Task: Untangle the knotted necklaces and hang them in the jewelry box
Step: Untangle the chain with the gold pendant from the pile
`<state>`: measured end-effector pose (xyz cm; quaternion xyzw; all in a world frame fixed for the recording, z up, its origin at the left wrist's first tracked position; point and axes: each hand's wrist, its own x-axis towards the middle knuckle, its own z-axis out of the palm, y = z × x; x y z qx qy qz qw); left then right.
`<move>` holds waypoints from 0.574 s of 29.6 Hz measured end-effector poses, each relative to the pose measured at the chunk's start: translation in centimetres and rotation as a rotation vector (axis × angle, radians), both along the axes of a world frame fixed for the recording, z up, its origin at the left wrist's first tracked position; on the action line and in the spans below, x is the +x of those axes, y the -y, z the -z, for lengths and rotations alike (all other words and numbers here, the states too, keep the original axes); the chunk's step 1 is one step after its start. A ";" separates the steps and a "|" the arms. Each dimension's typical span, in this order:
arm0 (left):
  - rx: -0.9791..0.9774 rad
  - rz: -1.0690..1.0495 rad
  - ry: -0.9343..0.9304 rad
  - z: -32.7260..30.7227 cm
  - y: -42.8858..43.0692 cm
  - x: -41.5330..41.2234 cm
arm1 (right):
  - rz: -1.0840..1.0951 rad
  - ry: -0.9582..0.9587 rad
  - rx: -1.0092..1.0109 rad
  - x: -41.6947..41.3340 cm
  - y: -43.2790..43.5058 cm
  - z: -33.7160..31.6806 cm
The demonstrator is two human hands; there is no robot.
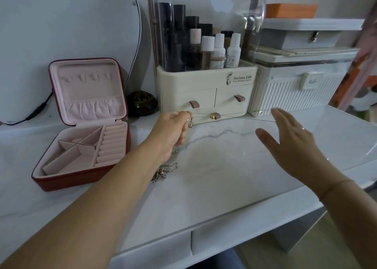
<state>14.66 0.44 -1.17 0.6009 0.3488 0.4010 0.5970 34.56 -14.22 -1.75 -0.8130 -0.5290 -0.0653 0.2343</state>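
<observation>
Left hand [173, 130] is raised over the marble-look tabletop [214, 177], fingers curled and pinching one thin chain [263, 120]. One small pendant [190, 123] hangs just below its fingertips. The chain runs taut to the right, to the right hand [291, 138] — that hand has straight, spread fingers and grips nothing; the chain meets it at the fingertips, and I can't tell how it catches there. One ring on a right finger, one thin bracelet on that wrist.

One gold bead [212, 116] sits on the chain's line, in front of the lowest drawer. Can't tell if it's on the chain or on the drawer.

The remaining necklaces lie as one tangled pile [163, 172] on the tabletop, beside the left forearm, just right of the jewelry box [61, 182]. Number of strands unreadable.

Jewelry box: one, red outside and pink inside, open, with its lid [87, 89] upright. One row of hooks [87, 77] runs near the lid top, with nothing on them; one gathered pocket sits below. The base has diagonal dividers and one column of ring rolls [111, 144].

Behind: one cream organiser [204, 93] with a clear dome and three drawers with pink tabs, four white-capped bottles [219, 50] in front of dark tubes, one white ribbed case [295, 93] to its right, one dark round ornament [141, 103], and one mirror [61, 23] on the left.
</observation>
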 end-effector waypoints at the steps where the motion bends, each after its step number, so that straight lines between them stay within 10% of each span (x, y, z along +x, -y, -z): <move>1: -0.005 0.008 -0.010 0.1 0.1 0.1 | -0.036 -0.130 0.065 -0.3 -0.3 0.1; 6: -0.025 0.022 -0.067 0.4 -0.2 0.0 | -0.408 -1.255 0.600 -1.2 -0.8 -1.0; 10: -0.071 0.008 -0.078 0.4 -0.5 -0.2 | -0.632 -1.750 0.731 -0.1 -0.5 -1.8; 13: -0.089 -0.005 -0.079 0.4 -0.7 -0.2 | -0.620 -1.892 0.749 0.3 0.0 -2.0; 17: -0.067 -0.007 -0.085 0.2 -1.0 -0.5 | -0.517 -1.626 0.548 0.8 0.4 -2.3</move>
